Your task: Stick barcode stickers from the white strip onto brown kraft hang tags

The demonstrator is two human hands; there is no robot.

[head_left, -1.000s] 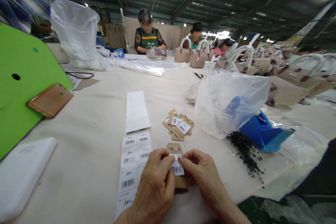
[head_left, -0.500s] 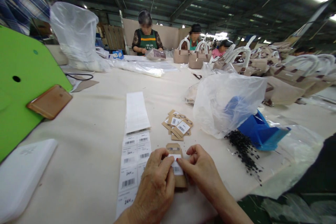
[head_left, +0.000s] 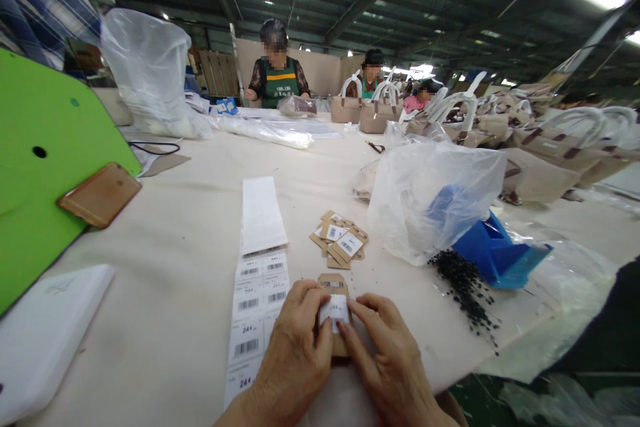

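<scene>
A brown cardboard tag (head_left: 340, 348) lies on the table between my hands, a white barcode price sticker (head_left: 334, 310) on its face. My left hand (head_left: 295, 347) grips the tag along its left side, its thumb at the sticker's lower edge. Closed in from the right, my right hand (head_left: 387, 347) has its thumb on the sticker's lower right and its index fingertip at the right edge. Whether more tags lie under this one is hard to see. Left of my hands runs a strip of price stickers (head_left: 247, 327), its far end folded over, blank side up.
Beyond my hands sits a loose pile of labelled tags (head_left: 349, 243). To the right are a blue bin (head_left: 500, 253), black tag strings (head_left: 463, 287) and a clear plastic bag (head_left: 435, 180). A phone (head_left: 103, 195) leans on a green board (head_left: 45, 147). Co-workers and handbags (head_left: 380, 113) are farther back.
My right hand has come closer to the tag, its index finger now stretched to the sticker's edge. Both thumbs have slid down the sticker. The co-worker opposite has moved a hand leftward.
</scene>
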